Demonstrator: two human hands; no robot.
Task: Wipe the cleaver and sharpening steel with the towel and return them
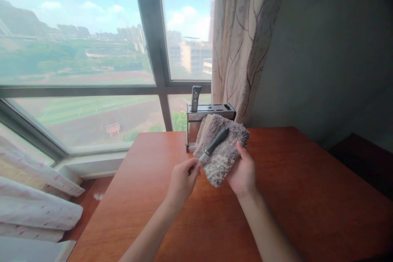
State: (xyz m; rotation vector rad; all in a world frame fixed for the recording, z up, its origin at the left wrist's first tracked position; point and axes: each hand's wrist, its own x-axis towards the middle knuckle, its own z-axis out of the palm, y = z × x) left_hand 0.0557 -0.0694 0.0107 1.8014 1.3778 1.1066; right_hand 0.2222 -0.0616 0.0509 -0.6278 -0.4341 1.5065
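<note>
My left hand (183, 178) pinches the metal shaft of what looks like a sharpening steel, whose dark rounded handle (217, 141) points up and to the right. Most of the shaft is hidden by my fingers. Under the handle lies a folded, fluffy grey-and-whitish towel (225, 161). My right hand (243, 172) grips this towel from its right side, thumb on top and the other fingers hidden behind it. Just beyond the towel stands a metal-framed knife block (192, 131), partly covered from view. One grey-handled knife (195, 98) sits upright in its left slot.
A reddish-brown wooden table (294, 196) spreads beneath both hands. Large windows (76, 49) border it ahead and to the left. A patterned curtain (242, 37) hangs behind the knife block, and a pale curtain (33, 200) bunches at the lower left.
</note>
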